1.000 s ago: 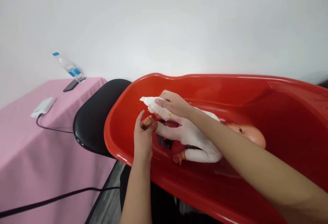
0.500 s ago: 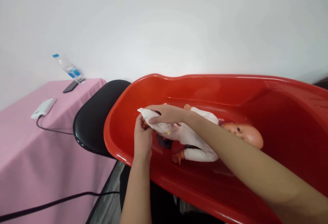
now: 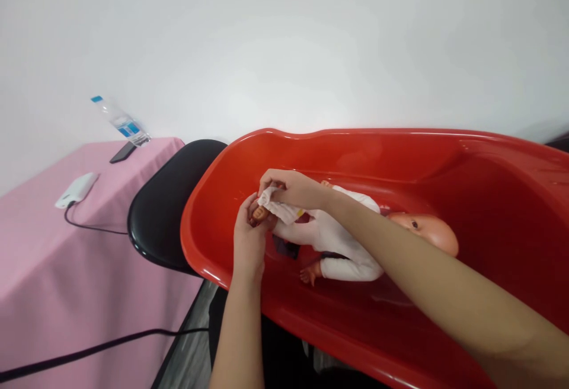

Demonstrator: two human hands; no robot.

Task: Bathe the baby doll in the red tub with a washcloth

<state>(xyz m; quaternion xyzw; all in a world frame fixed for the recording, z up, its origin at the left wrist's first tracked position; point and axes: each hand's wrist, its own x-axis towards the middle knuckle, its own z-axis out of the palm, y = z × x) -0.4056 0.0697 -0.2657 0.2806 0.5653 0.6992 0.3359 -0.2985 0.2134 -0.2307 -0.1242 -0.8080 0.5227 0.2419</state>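
Note:
A baby doll (image 3: 342, 238) in white clothing lies on its back inside a red baby bathtub (image 3: 373, 146), its head to the right. My left hand (image 3: 249, 238) is closed around the doll's foot (image 3: 260, 213), whose toes show between the fingers. Bunched beside that foot is a white printed cloth (image 3: 284, 211) with a yellow patch. My right hand (image 3: 296, 189) pinches this cloth from above, close to my left fingertips. Whether the cloth is a small garment I cannot tell. Part of the doll's face and chest is hidden by my right forearm.
Something dark (image 3: 285, 248) lies in the tub by the doll's legs. Left of the tub is a black chair seat (image 3: 173, 205). A pink-covered table (image 3: 40, 258) bears a plastic bottle (image 3: 127, 126), a phone (image 3: 123, 152) and a white device (image 3: 77, 190) with a cable.
The cloth, earlier stretched leftward past the foot, is now drawn back and bunched to the right. My right hand has risen slightly, and the doll's toes have come into view.

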